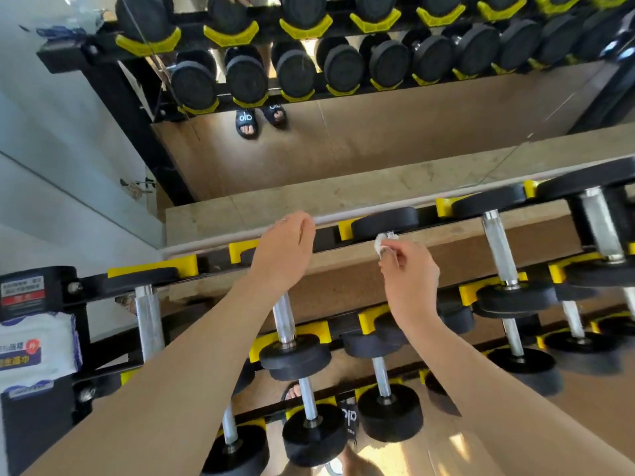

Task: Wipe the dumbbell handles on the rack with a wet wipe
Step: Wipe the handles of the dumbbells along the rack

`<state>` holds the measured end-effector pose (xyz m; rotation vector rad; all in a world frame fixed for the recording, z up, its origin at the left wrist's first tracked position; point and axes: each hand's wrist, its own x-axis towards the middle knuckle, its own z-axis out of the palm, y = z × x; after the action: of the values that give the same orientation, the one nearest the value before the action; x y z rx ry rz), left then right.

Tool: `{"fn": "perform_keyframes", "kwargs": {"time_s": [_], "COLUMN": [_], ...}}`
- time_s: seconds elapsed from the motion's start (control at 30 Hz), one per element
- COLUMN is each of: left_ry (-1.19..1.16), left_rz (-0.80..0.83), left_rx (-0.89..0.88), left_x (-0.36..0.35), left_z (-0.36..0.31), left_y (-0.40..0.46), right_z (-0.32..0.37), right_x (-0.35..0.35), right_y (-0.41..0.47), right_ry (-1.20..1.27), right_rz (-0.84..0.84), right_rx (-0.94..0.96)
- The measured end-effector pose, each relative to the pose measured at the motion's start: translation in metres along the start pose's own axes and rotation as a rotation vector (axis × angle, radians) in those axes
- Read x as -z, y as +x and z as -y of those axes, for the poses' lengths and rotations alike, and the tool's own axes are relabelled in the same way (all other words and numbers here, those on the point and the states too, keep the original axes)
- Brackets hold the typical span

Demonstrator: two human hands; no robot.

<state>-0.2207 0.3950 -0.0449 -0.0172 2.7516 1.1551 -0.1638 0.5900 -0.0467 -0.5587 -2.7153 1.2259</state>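
Here the right hand (409, 269) pinches a crumpled white wet wipe (381, 244).

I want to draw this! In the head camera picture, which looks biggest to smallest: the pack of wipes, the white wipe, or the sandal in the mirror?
1. Pack of wipes, partly cut off.
2. Sandal in the mirror.
3. White wipe, pinched in the right hand.
The pack sits nearer the camera, so this is only looks.
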Motion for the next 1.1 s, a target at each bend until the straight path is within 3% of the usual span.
{"fn": "perform_keyframes", "kwargs": {"time_s": [0.2,0.43,0.7,1.0,1.1], "left_ry": [0.056,0.081,0.01,-0.178,-0.196], "left_rz": [0.175,0.137,0.113,0.025,0.024], "left_rx": [-0.192,-0.107,-0.029,0.059,0.065], "left_x": [-0.038,-0.073,-0.105,-0.113,-0.114], "left_z": [-0.052,-0.058,-0.068,-0.071,-0.072], "left_y": [0.018,0.03,0.04,0.035,0.034], "right_z": [-0.028,-0.061,-0.08,-0.085,-0.086], "right_x": [0.003,-0.003,0.001,0.009,0.014], "right_y": [0.022,0.046,0.074,0.099,0.092], "right_ry": [-0.174,-0.572,-0.711,-0.558,-0.436], "right_rz": [-0.061,0.104,0.104,0.284,0.235], "right_rx": [0.283,0.661,1.012,1.064,0.939]}}
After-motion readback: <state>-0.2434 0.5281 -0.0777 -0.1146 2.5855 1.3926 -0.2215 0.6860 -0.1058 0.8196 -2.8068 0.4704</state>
